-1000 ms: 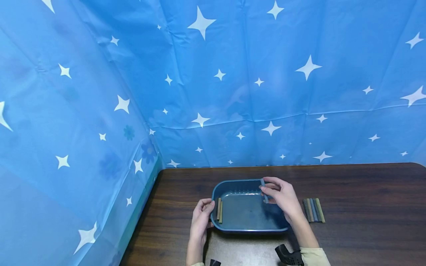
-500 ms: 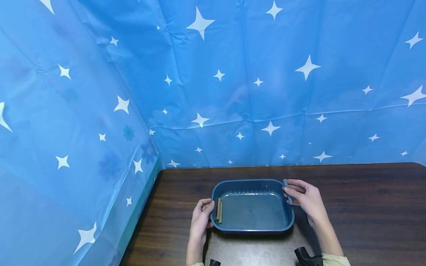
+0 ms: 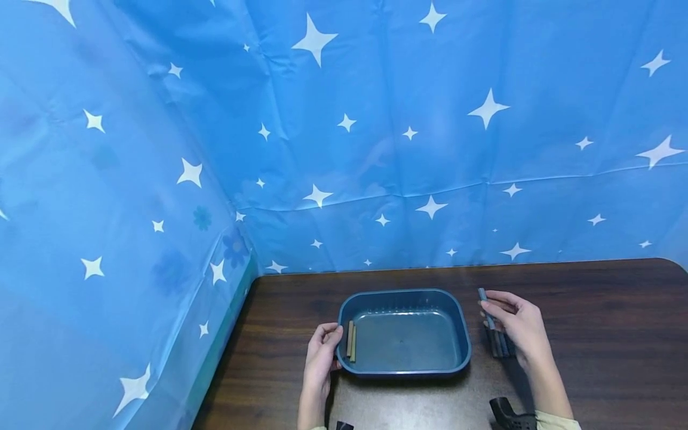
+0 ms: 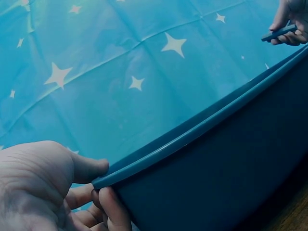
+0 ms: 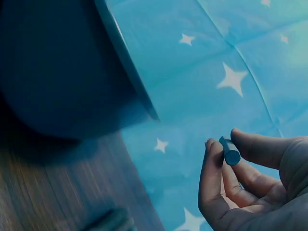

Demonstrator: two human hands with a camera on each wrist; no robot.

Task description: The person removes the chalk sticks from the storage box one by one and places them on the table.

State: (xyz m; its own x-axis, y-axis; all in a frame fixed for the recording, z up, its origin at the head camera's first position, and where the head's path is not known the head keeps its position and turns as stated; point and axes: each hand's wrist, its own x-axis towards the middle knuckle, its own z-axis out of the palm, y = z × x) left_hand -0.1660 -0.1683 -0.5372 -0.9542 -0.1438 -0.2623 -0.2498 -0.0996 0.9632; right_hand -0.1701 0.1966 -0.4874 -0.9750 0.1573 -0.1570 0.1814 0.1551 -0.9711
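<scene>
A dark blue rectangular plastic basin (image 3: 404,372) stands on the table. My left hand (image 3: 320,353) pinches its left rim, thumb above and fingers below, as the left wrist view shows up close. Inside, along the left wall, lie two thin olive-brown sticks (image 3: 352,341). My right hand (image 3: 520,327), to the right of the basin, holds a short blue-grey stick (image 5: 230,152) between thumb and fingertips. In the head view that stick is above a small row of similar sticks (image 3: 501,346) on the table, partly covered by the hand and its shadow.
The dark wood-grain table (image 3: 613,346) extends to the right of the sticks. Behind it and at the left hangs a blue sheet with white stars (image 3: 376,161). A black wrist device (image 3: 510,415) sits on the right forearm.
My right hand has moved right with the blue-grey stick, from over the basin's right side, past its rim, to above the row of sticks. The left hand stays on the rim.
</scene>
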